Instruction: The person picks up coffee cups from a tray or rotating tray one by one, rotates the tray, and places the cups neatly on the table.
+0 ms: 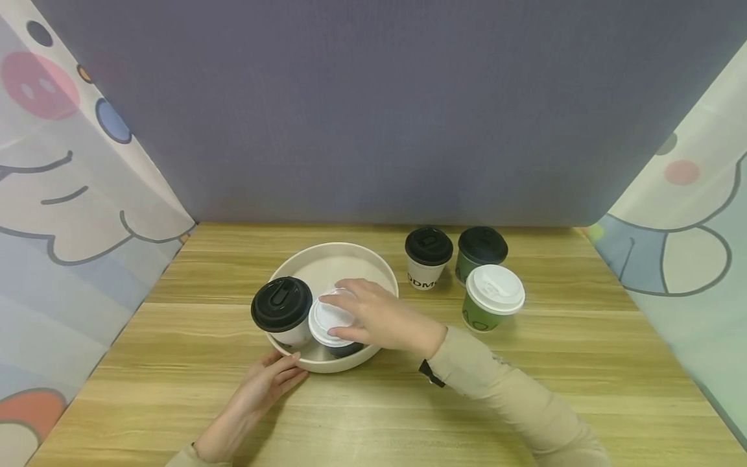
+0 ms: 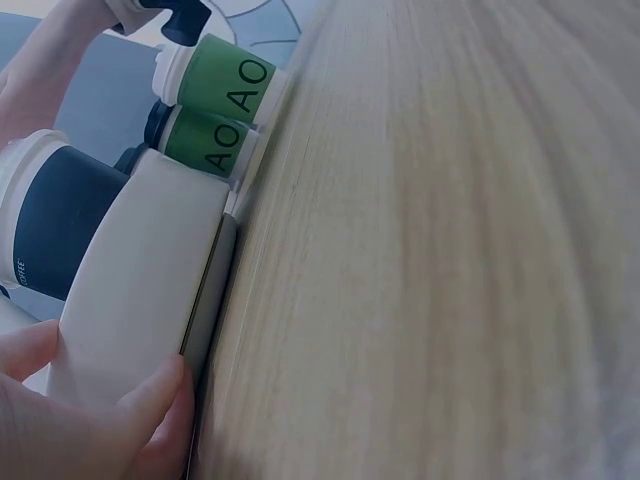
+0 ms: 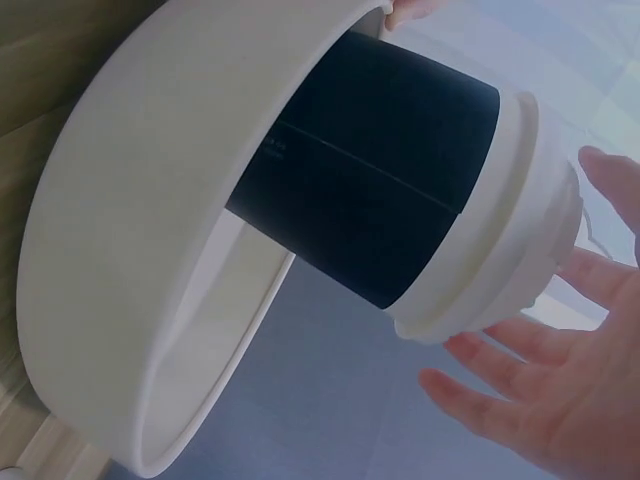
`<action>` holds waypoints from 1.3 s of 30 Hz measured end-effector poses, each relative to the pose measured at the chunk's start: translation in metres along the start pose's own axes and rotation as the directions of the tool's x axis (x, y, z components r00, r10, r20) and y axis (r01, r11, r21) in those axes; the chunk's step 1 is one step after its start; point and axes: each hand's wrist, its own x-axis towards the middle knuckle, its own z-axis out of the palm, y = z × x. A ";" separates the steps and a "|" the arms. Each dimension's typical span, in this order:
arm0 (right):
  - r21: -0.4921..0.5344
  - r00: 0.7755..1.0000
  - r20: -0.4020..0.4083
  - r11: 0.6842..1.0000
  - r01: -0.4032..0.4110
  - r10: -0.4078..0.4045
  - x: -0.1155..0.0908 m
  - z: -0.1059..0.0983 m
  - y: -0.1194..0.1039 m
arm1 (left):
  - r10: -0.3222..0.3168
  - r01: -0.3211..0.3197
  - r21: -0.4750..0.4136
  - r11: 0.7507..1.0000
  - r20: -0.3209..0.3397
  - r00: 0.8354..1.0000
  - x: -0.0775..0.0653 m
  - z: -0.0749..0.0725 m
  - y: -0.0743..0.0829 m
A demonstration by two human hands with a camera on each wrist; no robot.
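Note:
A round cream tray holds two lidded paper cups. One is a white cup with a black lid, at the tray's left. Beside it stands a dark navy cup with a white lid. My right hand is over that white lid, fingers spread around it; in the right wrist view the thumb stands apart from the lid. With my left hand I grip the tray's near-left wall, thumb at the rim and fingers low on the outside, as the left wrist view shows.
Right of the tray stand a white cup with a black lid, a green cup with a black lid and a green cup with a white lid. The wooden table meets a grey panel at the back.

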 end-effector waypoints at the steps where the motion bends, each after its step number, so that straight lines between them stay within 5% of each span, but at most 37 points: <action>1: -0.009 1.000 0.002 1.000 0.004 -0.004 0.001 0.001 0.000 | 0.000 0.000 0.002 1.000 0.003 1.000 0.000 0.000 0.000; 23: -0.036 0.998 0.053 0.999 0.027 -0.025 0.006 0.008 -0.008 | 0.001 -0.001 0.005 1.000 0.014 1.000 0.000 -0.001 -0.001; 39: -0.053 0.993 -0.081 0.996 0.076 -0.080 0.005 0.005 -0.006 | -0.008 0.008 -0.007 1.000 0.001 1.000 0.000 -0.001 0.000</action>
